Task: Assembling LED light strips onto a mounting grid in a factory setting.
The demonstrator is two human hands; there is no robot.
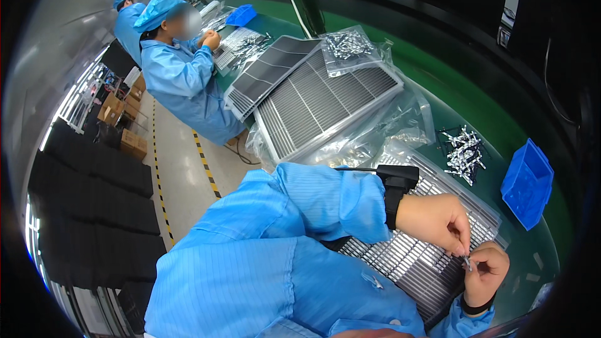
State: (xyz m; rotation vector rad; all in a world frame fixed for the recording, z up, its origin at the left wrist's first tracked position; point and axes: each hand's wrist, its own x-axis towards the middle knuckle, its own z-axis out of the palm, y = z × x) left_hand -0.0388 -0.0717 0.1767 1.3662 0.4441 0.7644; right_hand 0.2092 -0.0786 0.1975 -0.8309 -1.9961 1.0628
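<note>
My left hand (pixel 435 222), with a black strap and a small black box at its wrist, pinches a small silver part (pixel 467 263) between thumb and finger. My right hand (pixel 485 272), wearing a black wristband, meets it at the same part with its fingertips closed. Which end each hand grips is too small to tell. Beneath both hands lies a grey slotted tray (pixel 432 281) with rows of small silver pieces; some slots near my right hand look dark and unfilled. A loose pile of silver and black pieces (pixel 464 153) sits beyond the tray.
A blue plastic bin (pixel 529 181) stands at the right on the green table. Further off are stacked slotted trays (pixel 325 106) on clear plastic wrap, topped by a bag of small parts (pixel 347 50). A co-worker in blue (pixel 181 75) handles similar pieces at the far left.
</note>
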